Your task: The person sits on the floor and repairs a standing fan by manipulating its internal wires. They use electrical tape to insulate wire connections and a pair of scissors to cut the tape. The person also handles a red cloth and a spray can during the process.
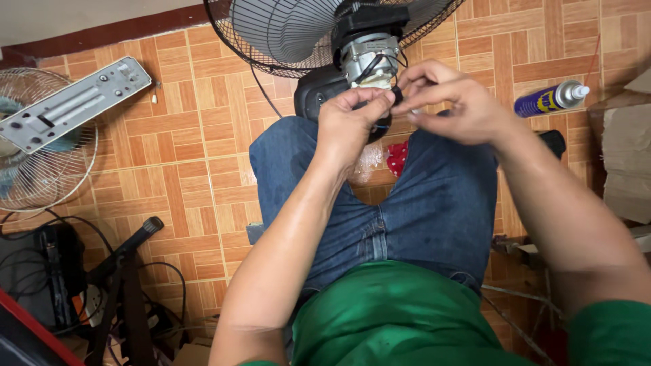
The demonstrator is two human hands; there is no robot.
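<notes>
Head view: orange parquet-patterned tile floor (196, 163)

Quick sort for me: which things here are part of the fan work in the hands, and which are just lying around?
In hand:
left hand
right hand
fan motor
black wires
black fan guard

Lying about:
blue spray can
grey metal panel
white fan guard
cardboard box

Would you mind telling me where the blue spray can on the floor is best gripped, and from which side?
Grip the blue spray can around the middle of its round body, coming from above with fingers across its width. It lies on its side on the tiled floor, white cap toward the cardboard box, so the top of its body is open to reach.
</notes>
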